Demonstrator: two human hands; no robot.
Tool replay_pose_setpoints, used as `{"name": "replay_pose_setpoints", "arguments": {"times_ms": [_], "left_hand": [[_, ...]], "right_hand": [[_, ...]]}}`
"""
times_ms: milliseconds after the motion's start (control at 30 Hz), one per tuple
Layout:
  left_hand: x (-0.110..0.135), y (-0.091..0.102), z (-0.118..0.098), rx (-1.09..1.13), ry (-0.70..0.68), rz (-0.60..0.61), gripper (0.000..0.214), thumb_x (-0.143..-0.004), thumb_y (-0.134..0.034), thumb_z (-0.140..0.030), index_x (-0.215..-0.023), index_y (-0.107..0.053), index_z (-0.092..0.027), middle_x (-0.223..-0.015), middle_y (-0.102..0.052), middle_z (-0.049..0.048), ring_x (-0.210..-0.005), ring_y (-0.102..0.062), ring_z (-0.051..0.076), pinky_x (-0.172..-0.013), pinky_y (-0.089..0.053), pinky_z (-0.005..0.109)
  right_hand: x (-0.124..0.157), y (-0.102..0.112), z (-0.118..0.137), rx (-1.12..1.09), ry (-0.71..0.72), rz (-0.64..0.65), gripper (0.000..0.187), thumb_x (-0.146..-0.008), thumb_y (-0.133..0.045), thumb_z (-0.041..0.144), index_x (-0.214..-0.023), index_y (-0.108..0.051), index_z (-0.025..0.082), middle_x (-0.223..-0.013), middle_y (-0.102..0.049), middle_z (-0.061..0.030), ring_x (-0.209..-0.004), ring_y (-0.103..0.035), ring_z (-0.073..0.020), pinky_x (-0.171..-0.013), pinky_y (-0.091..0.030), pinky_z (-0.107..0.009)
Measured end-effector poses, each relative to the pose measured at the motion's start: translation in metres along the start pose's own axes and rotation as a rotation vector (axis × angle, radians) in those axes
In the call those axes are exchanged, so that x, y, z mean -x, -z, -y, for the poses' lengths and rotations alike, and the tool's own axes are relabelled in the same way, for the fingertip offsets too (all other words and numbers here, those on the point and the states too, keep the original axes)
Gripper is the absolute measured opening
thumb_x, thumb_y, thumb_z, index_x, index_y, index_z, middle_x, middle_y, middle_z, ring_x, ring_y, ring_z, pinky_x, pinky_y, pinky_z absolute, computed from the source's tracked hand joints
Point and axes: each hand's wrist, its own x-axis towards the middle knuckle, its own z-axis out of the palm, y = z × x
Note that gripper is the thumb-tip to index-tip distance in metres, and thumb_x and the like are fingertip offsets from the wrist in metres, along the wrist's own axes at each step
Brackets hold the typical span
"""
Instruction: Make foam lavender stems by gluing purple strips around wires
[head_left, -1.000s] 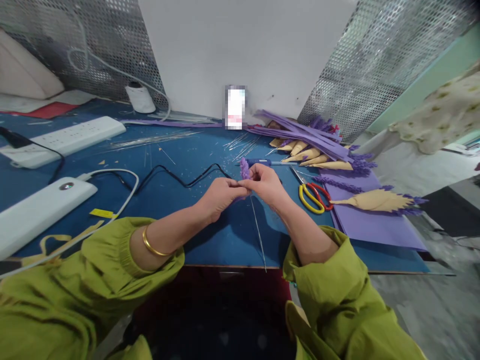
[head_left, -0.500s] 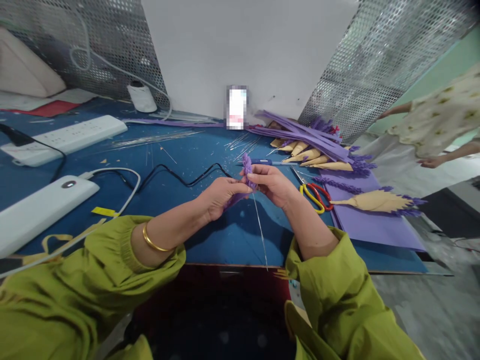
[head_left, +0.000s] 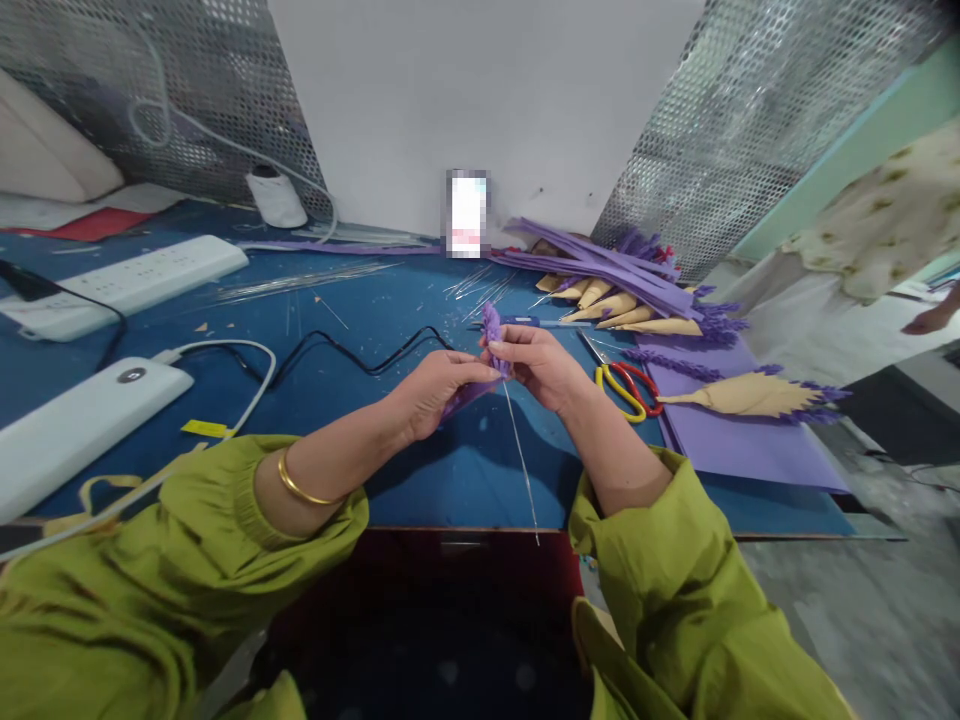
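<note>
Both hands meet over the middle of the tabletop, near its front edge. The right hand pinches a purple flower between thumb and fingers; the flower stands roughly upright, its tip above the fingertips. The left hand is closed, pinching a purple strip at the flower's base, the strip showing below the thumb. A thin wire runs down from the flower toward the tabletop's front edge.

Just beyond the hands lies a blue-handled tool. To the right are scissors with one yellow and one red handle, points away from the person. Next to them, a wrapped bunch rests on purple sheets.
</note>
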Motion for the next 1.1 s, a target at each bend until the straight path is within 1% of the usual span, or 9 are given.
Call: {"name": "replay_pose_setpoints", "arguments": {"times_ms": [167, 333, 500, 667, 800, 933, 1000, 1100], "left_hand": [[0.0015, -0.0020, 0.0007, -0.016, 0.005, -0.042, 0.011, -0.056, -0.075, -0.021, -0.057, -0.068, -0.013, -0.051, -0.056, -0.0015, -0.048, -0.044, 0.007, -0.052, -0.033, 0.023], [0.0019, -0.0032, 0.0002, 0.000, 0.014, -0.043, 0.012, -0.055, -0.074, -0.022, -0.056, -0.065, -0.014, -0.053, -0.056, -0.0011, -0.050, -0.045, 0.008, -0.050, -0.032, 0.023], [0.0037, -0.0046, -0.0016, -0.027, 0.036, -0.070, 0.013, -0.056, -0.071, -0.023, -0.052, -0.061, -0.016, -0.047, -0.049, -0.0039, -0.043, -0.035, 0.006, -0.045, -0.026, 0.024], [0.0024, -0.0046, 0.0013, -0.010, 0.039, -0.092, 0.013, -0.056, -0.071, -0.021, -0.052, -0.060, -0.016, -0.045, -0.045, -0.0050, -0.042, -0.034, 0.006, -0.044, -0.025, 0.024], [0.0021, -0.0048, 0.0009, 0.027, 0.046, -0.091, 0.013, -0.054, -0.074, -0.021, -0.054, -0.061, -0.015, -0.048, -0.050, -0.0037, -0.042, -0.037, 0.006, -0.044, -0.025, 0.023], [0.0030, -0.0041, -0.0021, 0.046, 0.028, -0.019, 0.012, -0.055, -0.075, -0.022, -0.061, -0.068, -0.014, -0.054, -0.057, -0.0009, -0.047, -0.043, 0.007, -0.048, -0.031, 0.023], [0.0030, -0.0034, -0.0029, 0.054, 0.008, 0.005, 0.011, -0.056, -0.073, -0.021, -0.061, -0.069, -0.013, -0.055, -0.058, -0.0004, -0.050, -0.046, 0.008, -0.051, -0.034, 0.023], [0.0026, -0.0029, -0.0033, 0.064, -0.004, 0.000, 0.009, -0.055, -0.072, -0.021, -0.060, -0.069, -0.014, -0.055, -0.059, -0.0002, -0.052, -0.049, 0.009, -0.052, -0.036, 0.022]], "right_hand": [[0.0015, -0.0042, -0.0005, -0.001, 0.014, 0.002, 0.028, -0.057, -0.082, 0.031, -0.075, -0.068, 0.016, -0.068, -0.068, -0.0004, -0.059, -0.059, -0.0101, -0.058, -0.046, -0.022], [0.0005, -0.0043, -0.0029, 0.007, 0.022, 0.016, 0.027, -0.060, -0.081, 0.032, -0.076, -0.067, 0.016, -0.069, -0.068, -0.0002, -0.059, -0.059, -0.0099, -0.057, -0.046, -0.022], [-0.0005, -0.0030, -0.0052, 0.010, 0.024, 0.026, 0.026, -0.061, -0.081, 0.031, -0.078, -0.068, 0.016, -0.070, -0.069, -0.0001, -0.060, -0.060, -0.0097, -0.059, -0.048, -0.022], [-0.0015, -0.0029, -0.0078, 0.008, 0.020, 0.017, 0.026, -0.062, -0.081, 0.031, -0.079, -0.068, 0.016, -0.071, -0.070, -0.0002, -0.060, -0.060, -0.0100, -0.060, -0.048, -0.022], [-0.0028, -0.0019, -0.0086, -0.006, 0.015, 0.012, 0.025, -0.062, -0.081, 0.031, -0.079, -0.069, 0.016, -0.071, -0.070, -0.0004, -0.060, -0.061, -0.0101, -0.060, -0.049, -0.022], [-0.0037, 0.0001, -0.0066, -0.040, 0.031, 0.015, 0.027, -0.061, -0.082, 0.032, -0.079, -0.069, 0.016, -0.070, -0.070, -0.0006, -0.061, -0.062, -0.0108, -0.061, -0.050, -0.023], [-0.0034, 0.0001, -0.0052, -0.051, 0.037, 0.008, 0.029, -0.059, -0.082, 0.032, -0.078, -0.069, 0.016, -0.070, -0.069, -0.0005, -0.060, -0.061, -0.0109, -0.060, -0.050, -0.023], [-0.0021, -0.0006, -0.0041, -0.048, 0.039, 0.007, 0.029, -0.059, -0.083, 0.032, -0.078, -0.069, 0.016, -0.070, -0.069, -0.0006, -0.060, -0.061, -0.0107, -0.060, -0.049, -0.023]]}}
